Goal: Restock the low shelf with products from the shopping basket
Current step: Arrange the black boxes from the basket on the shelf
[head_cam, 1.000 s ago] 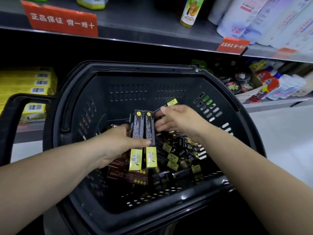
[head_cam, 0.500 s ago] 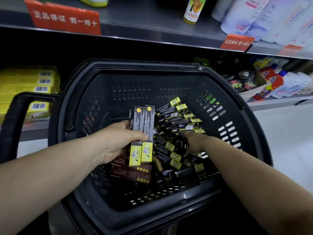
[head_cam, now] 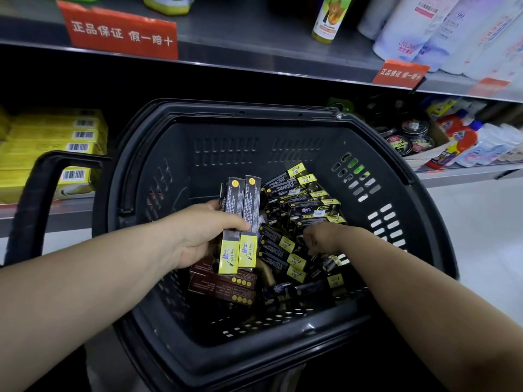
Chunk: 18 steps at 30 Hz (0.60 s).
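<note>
A black shopping basket holds a pile of black-and-yellow boxes and two brown boxes beneath them. My left hand grips two of the black-and-yellow boxes side by side, upright, above the left of the pile. My right hand is down in the pile, its fingers curled between the boxes and hidden; I cannot tell whether they hold one. The low shelf runs behind the basket.
Stacked yellow cartons sit on the low shelf at left. At right, that shelf carries round tins and bottles. The upper shelf bears red signs and white bottles. The basket's handle stands at left.
My right hand left the two boxes in my left hand and dropped into the pile. My left hand has kept its two boxes nearly still.
</note>
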Motion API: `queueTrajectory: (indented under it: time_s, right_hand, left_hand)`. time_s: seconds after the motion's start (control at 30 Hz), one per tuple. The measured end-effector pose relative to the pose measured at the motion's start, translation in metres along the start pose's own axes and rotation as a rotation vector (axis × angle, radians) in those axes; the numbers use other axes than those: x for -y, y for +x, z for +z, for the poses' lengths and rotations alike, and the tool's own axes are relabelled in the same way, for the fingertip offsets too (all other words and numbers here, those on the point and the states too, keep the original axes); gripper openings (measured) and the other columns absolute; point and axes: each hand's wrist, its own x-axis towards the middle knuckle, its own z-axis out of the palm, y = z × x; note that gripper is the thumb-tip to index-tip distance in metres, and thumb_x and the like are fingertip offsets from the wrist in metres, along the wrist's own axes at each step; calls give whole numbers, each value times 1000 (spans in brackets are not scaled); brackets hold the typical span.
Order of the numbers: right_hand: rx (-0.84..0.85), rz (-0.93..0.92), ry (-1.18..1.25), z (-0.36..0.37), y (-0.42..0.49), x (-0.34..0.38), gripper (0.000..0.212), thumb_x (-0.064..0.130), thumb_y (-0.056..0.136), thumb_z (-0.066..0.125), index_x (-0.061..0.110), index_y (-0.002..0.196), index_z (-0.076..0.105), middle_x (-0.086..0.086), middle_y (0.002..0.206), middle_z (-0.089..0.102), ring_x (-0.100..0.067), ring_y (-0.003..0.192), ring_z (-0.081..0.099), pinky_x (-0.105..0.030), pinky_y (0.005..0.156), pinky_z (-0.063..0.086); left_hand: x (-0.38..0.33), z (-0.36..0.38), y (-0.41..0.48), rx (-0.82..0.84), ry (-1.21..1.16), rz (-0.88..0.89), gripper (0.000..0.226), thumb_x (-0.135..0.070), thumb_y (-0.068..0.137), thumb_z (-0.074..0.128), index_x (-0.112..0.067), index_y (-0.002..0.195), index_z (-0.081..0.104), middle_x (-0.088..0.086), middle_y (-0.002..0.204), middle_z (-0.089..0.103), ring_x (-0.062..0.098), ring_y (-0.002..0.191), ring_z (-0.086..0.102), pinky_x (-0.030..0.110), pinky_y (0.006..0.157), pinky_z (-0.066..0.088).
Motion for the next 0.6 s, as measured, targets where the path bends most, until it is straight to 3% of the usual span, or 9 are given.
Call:
queueTrajectory:
  time_s: [0.07,0.13,0.23,0.33,0.5,0.6]
  right_hand:
    - [98,46,-36,3,-3,-2,51,13,85,66,15,132,45,-10,134,47,-28,116,50,-29,82,41]
    - [163,70,-124,4,-5,-5,66,5,83,67,17,140,38,-9,146,36,-29,127,44,-30,86,44]
    - [146,45,-188,2,-1,-8,61,0,80,68,15,135,46,-8,144,39,-27,128,43,-34,95,45]
    - [53,12,-153,-1,0,-9,47,9,86,65,16,130,51,-7,136,48,-26,121,49,-32,90,44]
    - [-158,-44,172,-25,-13,4,42,24,96,51,14,136,45,-8,135,51,-26,122,49,-35,101,40]
    - [-277,-105,718,-45,-29,25,39,24,99,44,12,136,46,-10,136,50,-27,126,46,-35,104,35]
  left_hand:
    - [0,-1,0,-9,-8,-4,28,2,81,63,-16,102,60,11,92,72,21,76,67,32,63,52]
    - [1,-1,0,-14,-10,-2,29,4,81,62,-16,101,60,12,95,71,23,78,67,33,64,53]
    - [1,-1,1,-12,-2,6,28,5,81,61,-18,98,60,11,94,71,22,78,67,32,64,53]
    - [0,0,1,-9,7,6,28,5,82,61,-19,97,60,10,91,71,22,77,67,32,63,51]
    - [0,-1,3,-28,-24,12,24,0,84,62,-20,98,61,8,93,72,22,82,67,33,65,51]
    - [-2,0,3,-59,-78,33,28,-14,84,65,-19,111,60,6,109,69,22,101,63,40,87,50]
